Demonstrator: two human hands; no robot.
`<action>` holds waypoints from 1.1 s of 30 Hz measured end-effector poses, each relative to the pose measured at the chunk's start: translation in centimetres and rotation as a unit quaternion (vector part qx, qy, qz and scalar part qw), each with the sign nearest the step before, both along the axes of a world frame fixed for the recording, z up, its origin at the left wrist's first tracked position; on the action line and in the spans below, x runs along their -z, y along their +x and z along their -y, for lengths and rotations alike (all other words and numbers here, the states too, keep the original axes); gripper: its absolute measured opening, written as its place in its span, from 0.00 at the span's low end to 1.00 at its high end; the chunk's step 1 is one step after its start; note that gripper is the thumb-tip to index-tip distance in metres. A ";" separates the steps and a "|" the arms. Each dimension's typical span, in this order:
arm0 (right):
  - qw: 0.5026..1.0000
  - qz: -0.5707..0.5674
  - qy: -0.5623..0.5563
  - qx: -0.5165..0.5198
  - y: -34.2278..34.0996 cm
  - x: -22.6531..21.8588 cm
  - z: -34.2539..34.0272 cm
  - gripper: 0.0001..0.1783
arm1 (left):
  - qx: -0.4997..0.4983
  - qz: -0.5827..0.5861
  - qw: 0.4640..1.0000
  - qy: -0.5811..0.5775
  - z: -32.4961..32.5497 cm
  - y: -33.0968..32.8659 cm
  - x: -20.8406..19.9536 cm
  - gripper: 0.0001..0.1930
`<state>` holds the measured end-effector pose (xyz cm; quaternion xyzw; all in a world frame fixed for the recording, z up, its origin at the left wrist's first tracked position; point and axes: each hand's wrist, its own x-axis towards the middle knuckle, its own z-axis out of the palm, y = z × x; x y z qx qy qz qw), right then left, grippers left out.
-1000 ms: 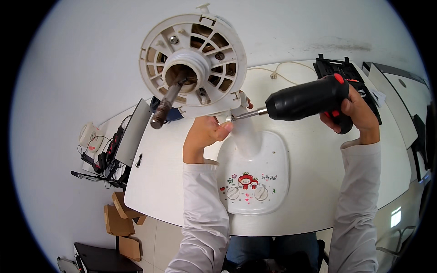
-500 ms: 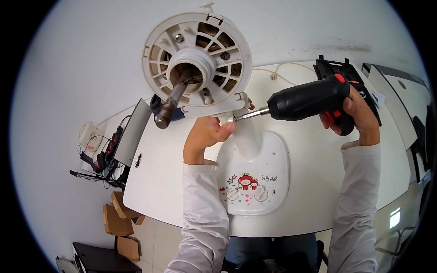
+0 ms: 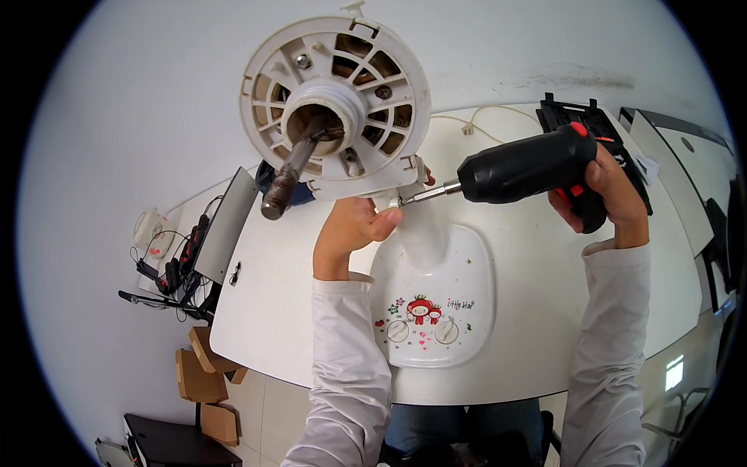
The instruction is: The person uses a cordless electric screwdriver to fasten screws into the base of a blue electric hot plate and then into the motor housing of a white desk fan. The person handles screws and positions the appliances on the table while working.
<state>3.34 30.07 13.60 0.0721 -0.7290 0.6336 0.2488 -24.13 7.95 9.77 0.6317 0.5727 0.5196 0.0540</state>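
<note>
A white electric fan stands on the table, its round motor housing (image 3: pixel 323 159) bare of blades, with a rusty shaft (image 3: pixel 289 177) sticking out toward me. Below it is the white base (image 3: pixel 440 280), which has two knobs and red cartoon prints. My left hand (image 3: pixel 354 226) grips the fan's neck just under the housing, the thumb in front and some fingers hidden behind. In my right hand (image 3: pixel 603 187) is a black and red cordless screwdriver (image 3: pixel 513 171), held level. Its long metal bit (image 3: pixel 432 193) points left, and the tip meets the neck joint beside my left thumb.
An opened black tool case (image 3: pixel 591 117) lies at the table's back right. A pale power cord (image 3: pixel 471 128) runs behind the fan. To the left are a grey panel (image 3: pixel 227 226), tangled black cables (image 3: pixel 183 261) and cardboard boxes (image 3: pixel 198 373) on the floor.
The fan's housing has shifted very slightly left. Both hands and the screwdriver stay nearly where they were, with the bit still at the neck joint.
</note>
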 end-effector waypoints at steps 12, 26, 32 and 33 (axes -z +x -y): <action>1.000 0.012 -0.014 -0.006 0.1 -0.2 0.3 0.32 | 0.003 0.014 1.000 -0.009 0.0 -0.2 0.0 0.26; 1.000 -0.004 0.028 -0.010 0.0 -0.2 -0.2 0.33 | 0.012 0.032 0.999 -0.026 -0.1 -0.1 -0.3 0.29; 0.998 0.054 0.001 -0.043 0.8 -2.0 0.6 0.39 | 0.091 0.181 0.979 0.017 -1.9 2.6 -1.6 0.51; 0.998 0.058 0.021 -0.033 0.9 -2.1 0.6 0.39 | 0.085 0.185 0.979 0.015 -2.1 3.1 -1.9 0.52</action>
